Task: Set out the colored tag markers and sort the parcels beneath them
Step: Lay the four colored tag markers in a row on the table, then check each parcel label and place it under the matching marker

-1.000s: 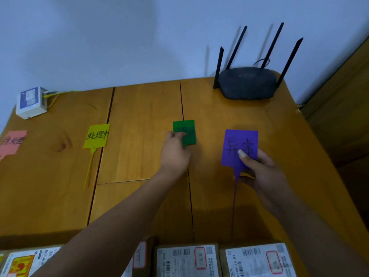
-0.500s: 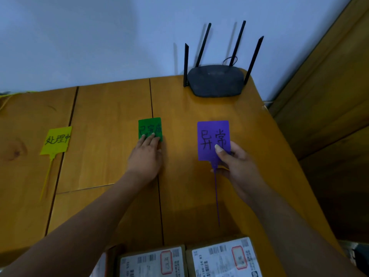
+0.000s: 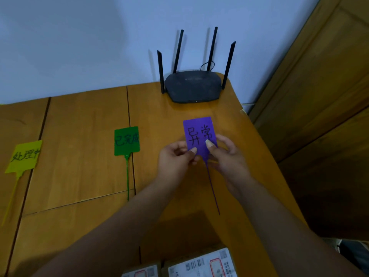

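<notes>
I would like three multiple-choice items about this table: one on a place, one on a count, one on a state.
1. Where does the router stand?
A. far edge of the table, by the wall
B. on the parcels
C. beside the yellow tag

2. How many colored tags show?
A. two
B. three
C. five

3. The purple tag is
A. lying untouched
B. held by both hands
C. under the router

Answers: 1 A, it sits against the wall. 2 B, yellow tag, green tag, purple. 3 B, left hand and right hand pinch it.
</notes>
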Demonstrator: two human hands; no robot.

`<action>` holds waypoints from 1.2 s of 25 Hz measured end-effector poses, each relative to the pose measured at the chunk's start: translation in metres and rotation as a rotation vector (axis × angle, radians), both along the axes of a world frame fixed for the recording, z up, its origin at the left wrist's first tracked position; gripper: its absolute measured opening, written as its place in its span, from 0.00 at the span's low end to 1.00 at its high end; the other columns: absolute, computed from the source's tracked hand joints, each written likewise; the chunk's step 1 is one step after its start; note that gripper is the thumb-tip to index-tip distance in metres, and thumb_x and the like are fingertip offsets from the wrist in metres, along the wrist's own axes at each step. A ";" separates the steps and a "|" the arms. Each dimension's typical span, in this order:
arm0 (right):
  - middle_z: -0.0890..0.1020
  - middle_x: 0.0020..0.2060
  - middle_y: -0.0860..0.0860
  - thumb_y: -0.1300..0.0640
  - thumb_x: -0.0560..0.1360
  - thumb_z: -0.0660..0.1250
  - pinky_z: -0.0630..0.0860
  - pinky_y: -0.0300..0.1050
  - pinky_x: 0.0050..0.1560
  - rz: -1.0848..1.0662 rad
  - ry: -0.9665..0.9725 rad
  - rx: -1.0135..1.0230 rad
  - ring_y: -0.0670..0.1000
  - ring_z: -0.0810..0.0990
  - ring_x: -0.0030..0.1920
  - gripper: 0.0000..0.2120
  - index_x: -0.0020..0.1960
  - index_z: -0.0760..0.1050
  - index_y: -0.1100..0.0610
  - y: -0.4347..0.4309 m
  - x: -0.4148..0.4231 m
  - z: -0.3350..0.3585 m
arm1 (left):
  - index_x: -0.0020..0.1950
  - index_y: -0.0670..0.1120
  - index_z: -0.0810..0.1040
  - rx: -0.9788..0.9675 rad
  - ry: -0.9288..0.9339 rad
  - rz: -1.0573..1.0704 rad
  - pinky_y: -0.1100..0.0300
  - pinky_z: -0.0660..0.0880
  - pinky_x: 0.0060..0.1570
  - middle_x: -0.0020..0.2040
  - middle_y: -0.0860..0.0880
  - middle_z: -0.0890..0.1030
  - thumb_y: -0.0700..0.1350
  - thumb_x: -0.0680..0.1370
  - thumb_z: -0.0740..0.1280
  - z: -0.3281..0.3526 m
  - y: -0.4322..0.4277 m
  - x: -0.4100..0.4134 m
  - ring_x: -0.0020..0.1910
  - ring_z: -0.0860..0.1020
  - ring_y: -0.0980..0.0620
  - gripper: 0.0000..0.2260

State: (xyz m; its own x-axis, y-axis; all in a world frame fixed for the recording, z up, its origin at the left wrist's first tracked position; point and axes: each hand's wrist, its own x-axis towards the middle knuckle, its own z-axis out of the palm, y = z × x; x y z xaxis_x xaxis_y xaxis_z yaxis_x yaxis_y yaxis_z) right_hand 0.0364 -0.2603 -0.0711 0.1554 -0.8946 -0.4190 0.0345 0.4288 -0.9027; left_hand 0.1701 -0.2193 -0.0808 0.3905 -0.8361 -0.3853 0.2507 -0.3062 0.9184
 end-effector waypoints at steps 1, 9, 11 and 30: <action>0.88 0.54 0.54 0.55 0.79 0.72 0.82 0.44 0.42 -0.038 -0.011 0.018 0.52 0.87 0.49 0.22 0.71 0.73 0.52 -0.005 -0.002 -0.001 | 0.46 0.40 0.81 0.024 0.036 0.035 0.65 0.79 0.31 0.34 0.48 0.85 0.30 0.79 0.69 -0.004 -0.010 -0.001 0.28 0.81 0.55 0.06; 0.84 0.50 0.38 0.59 0.81 0.69 0.80 0.34 0.45 0.093 -0.065 0.120 0.38 0.85 0.49 0.29 0.79 0.63 0.50 -0.029 0.009 -0.016 | 0.59 0.37 0.79 0.216 -0.064 0.098 0.58 0.85 0.40 0.48 0.41 0.85 0.35 0.80 0.70 -0.038 -0.067 0.001 0.37 0.83 0.48 0.09; 0.82 0.39 0.31 0.60 0.82 0.68 0.79 0.30 0.38 0.064 -0.065 0.132 0.34 0.85 0.39 0.21 0.70 0.68 0.44 -0.031 0.015 -0.021 | 0.61 0.42 0.82 0.254 -0.331 0.031 0.52 0.84 0.48 0.52 0.46 0.87 0.42 0.78 0.72 -0.047 -0.068 0.003 0.46 0.85 0.46 0.12; 0.85 0.52 0.55 0.58 0.80 0.70 0.76 0.44 0.48 0.085 0.110 0.037 0.51 0.82 0.53 0.09 0.59 0.84 0.56 0.093 0.001 0.022 | 0.52 0.52 0.82 0.049 -0.311 -0.283 0.69 0.72 0.36 0.38 0.56 0.80 0.42 0.80 0.71 0.039 0.095 0.007 0.37 0.77 0.59 0.06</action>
State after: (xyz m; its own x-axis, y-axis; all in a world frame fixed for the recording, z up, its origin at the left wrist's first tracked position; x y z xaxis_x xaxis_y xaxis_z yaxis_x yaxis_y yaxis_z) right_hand 0.0370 -0.1677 -0.0496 0.1810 -0.8640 -0.4697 -0.1018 0.4586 -0.8828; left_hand 0.1775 -0.1246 -0.0414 0.2525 -0.9106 -0.3272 -0.1366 -0.3683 0.9196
